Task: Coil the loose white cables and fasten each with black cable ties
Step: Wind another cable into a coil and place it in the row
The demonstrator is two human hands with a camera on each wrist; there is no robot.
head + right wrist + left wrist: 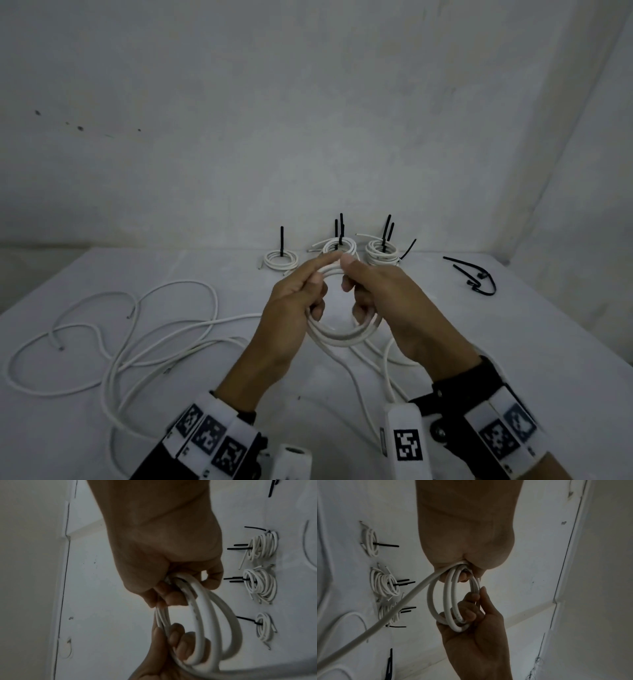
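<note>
Both hands hold a small coil of white cable [342,337] above the middle of the table. My left hand [308,291] grips the coil's left side, forefinger stretched along its top. My right hand [359,291] grips the right side, thumb on top. In the left wrist view the left hand [462,574] clasps the coil [448,601] from above and the right hand [474,612] from below; a free tail [385,620] runs off down-left. The right wrist view shows my right hand [171,591] and left hand [180,646] curled round the loops [214,615].
Three tied coils [279,259] [339,248] [382,253] with upright black tie tails stand at the table's back edge. Loose black cable ties [476,277] lie at the back right. Loose white cables [137,325] sprawl over the white table [531,325] at the left and below my hands.
</note>
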